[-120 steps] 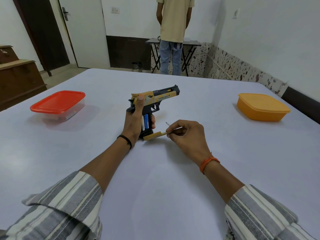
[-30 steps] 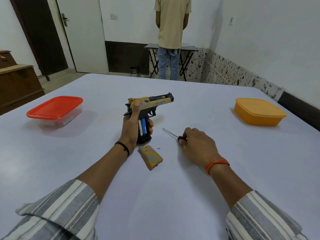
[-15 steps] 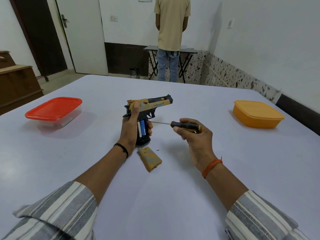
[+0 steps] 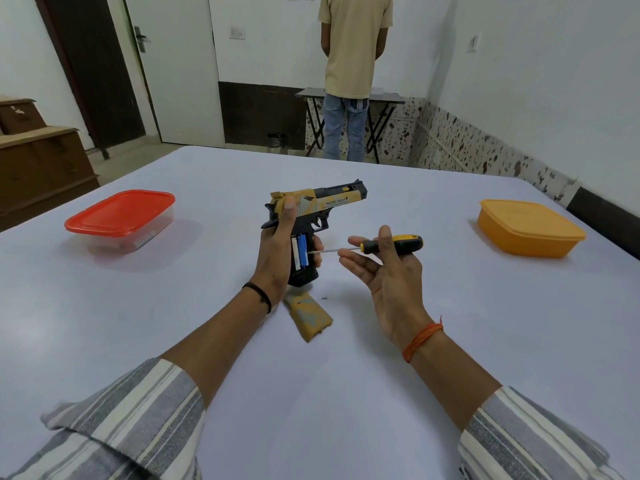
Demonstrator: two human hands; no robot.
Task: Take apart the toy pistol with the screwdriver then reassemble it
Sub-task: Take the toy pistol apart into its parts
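The left hand (image 4: 277, 258) gripped the toy pistol (image 4: 311, 216) upright above mid-table, barrel pointing right and slightly far, grip pointing down with batteries (image 4: 300, 251) exposed. The right hand (image 4: 388, 275), fingers partly spread, held the screwdriver (image 4: 391, 244) under its thumb; the tool lay horizontal, tip pointing left at the grip. The detached grip panel (image 4: 310, 317) lay on the table (image 4: 311, 393) just nearer, beside a small screw (image 4: 324, 298).

White walls (image 4: 519, 64), speckled skirting (image 4: 467, 140), dark door (image 4: 93, 71), wooden cabinet (image 4: 41, 161), folding table (image 4: 381, 98), standing person (image 4: 353, 64)
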